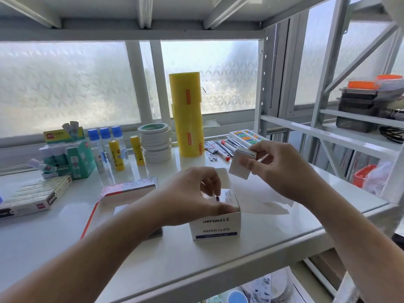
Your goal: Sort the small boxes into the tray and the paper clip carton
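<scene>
The white paper clip carton [215, 229] stands open at the shelf's front middle, printed "PAPER CLIPS". My left hand [192, 193] reaches into its top, fingers pinched on a small white box [228, 196] inside. Above and to the right, my right hand [277, 165] holds another small white box [240, 166] in the air. Left of the carton lies the shallow red-edged tray [102, 199], with a small box [120, 209] in it, partly hidden by my left forearm.
A yellow tape stack [189, 114], white tape rolls [156, 144], glue sticks [119, 155] and a green display box [76, 158] line the back. A flat staple box [35, 197] lies left. Pens [220, 148] and an abacus [248, 136] sit behind my right hand.
</scene>
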Available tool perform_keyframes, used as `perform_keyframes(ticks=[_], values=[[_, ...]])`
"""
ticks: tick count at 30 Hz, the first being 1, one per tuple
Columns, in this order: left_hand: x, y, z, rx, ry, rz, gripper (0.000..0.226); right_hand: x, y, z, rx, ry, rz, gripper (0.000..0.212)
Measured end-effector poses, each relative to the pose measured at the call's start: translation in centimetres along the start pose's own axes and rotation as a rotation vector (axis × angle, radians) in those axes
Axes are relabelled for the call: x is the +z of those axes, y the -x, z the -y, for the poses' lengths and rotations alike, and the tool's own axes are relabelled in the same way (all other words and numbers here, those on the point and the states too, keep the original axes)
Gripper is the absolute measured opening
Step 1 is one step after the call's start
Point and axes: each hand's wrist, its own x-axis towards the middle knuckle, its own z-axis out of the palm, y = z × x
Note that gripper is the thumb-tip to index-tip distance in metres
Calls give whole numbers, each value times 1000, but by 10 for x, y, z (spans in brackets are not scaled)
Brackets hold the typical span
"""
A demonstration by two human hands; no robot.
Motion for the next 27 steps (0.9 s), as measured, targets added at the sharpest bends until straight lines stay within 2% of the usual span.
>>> perform_keyframes(ticks=[4, 10, 13, 15, 19, 21, 27], values=[[-9, -2, -2, 41, -100, 93, 34, 2, 0, 0, -9, 9, 0, 31], [-26, -12, -13, -11, -188, 351, 31, 5, -1, -1, -13, 12, 14, 31], [-31, -23, -14, -15, -167, 341, 13, 7, -1, -2, -19, 17, 20, 32], [-33, -31, -12, -6, -224, 316, 26, 7, -1, -2, -22, 21, 21, 29], [-25, -40, -14, 35, -393, 483, 57, 8, 0, -1, -21, 7, 32, 25], [-20, -43, -15, 73, -424, 509, 58, 9, 0, -1, -25, 6, 33, 23], [-22, -49, -4, 81, -441, 436, 46, 11, 0, -2, -21, -10, 41, 27]])
